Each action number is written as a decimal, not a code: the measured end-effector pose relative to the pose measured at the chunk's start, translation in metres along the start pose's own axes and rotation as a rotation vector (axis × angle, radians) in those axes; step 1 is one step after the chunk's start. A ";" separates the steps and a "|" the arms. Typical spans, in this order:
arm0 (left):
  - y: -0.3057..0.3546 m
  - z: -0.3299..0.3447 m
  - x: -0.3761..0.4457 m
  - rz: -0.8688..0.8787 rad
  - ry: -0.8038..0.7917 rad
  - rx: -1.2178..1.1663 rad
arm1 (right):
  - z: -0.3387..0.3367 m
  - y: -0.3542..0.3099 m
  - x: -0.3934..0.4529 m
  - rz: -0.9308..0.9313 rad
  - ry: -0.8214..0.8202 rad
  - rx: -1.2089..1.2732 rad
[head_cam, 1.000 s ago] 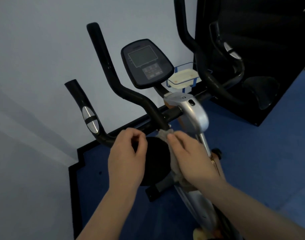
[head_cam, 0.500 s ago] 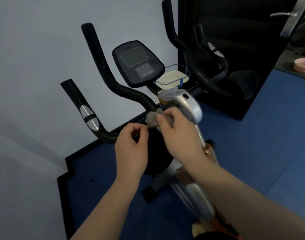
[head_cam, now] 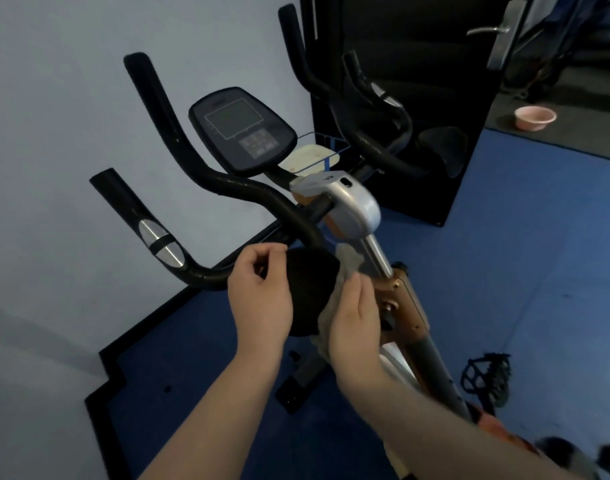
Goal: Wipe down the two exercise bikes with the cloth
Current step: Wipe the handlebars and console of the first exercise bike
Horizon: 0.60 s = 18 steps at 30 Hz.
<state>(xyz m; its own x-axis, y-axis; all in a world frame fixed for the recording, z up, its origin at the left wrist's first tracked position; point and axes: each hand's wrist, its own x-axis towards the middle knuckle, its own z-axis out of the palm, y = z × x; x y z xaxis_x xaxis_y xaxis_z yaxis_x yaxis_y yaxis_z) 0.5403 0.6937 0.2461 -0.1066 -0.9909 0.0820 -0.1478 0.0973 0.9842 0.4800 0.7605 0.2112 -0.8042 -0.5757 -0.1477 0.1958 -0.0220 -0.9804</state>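
The limp grey fabric cloth (head_cam: pixel 334 299), bunched in the right hand (head_cam: pixel 355 320) against the black-and-silver exercise bike (head_cam: pixel 352 209), looks light and best gripped wadded (left hand (head_cam: pixel 262 292) loosely curled, apparently holding nothing).

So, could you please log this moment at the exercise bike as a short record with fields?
setting: exercise bike on blue floor, beside a pale wall
cloth: grey cloth, held against the silver post below the handlebar clamp
right hand: right hand holds the cloth
left hand: left hand, fingers curled, beside the black round part; grip unclear
console: console, screen dark
background: pink bowl on the floor beyond
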 end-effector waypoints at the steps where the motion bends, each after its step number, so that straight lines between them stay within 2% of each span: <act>1: 0.000 0.000 0.001 -0.002 -0.006 -0.004 | 0.000 -0.008 0.012 -0.031 0.002 -0.032; 4: 0.000 0.001 0.001 0.004 0.007 -0.029 | 0.008 -0.044 0.037 -0.274 -0.036 -0.151; 7: 0.000 0.000 0.000 0.005 0.040 -0.061 | 0.005 -0.042 0.030 -0.537 -0.154 -0.524; 11: 0.000 0.002 -0.002 0.003 0.106 -0.105 | -0.008 -0.062 0.050 -0.534 -0.414 -0.833; 14: 0.000 0.003 -0.003 0.063 0.217 -0.049 | 0.034 -0.080 0.067 -0.719 -0.545 -1.305; 16: 0.000 0.001 -0.005 0.064 0.245 0.009 | 0.052 -0.085 0.071 -0.753 -0.720 -1.381; 18: -0.004 -0.003 -0.009 0.049 0.209 0.085 | 0.046 -0.095 0.084 -0.618 -0.964 -1.257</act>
<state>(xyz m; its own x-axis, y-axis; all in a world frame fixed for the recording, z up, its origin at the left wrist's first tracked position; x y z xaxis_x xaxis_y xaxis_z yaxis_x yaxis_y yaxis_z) 0.5449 0.7024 0.2419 0.0892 -0.9817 0.1684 -0.2311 0.1440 0.9622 0.4195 0.6767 0.2978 0.1156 -0.9908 -0.0703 -0.9056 -0.0761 -0.4173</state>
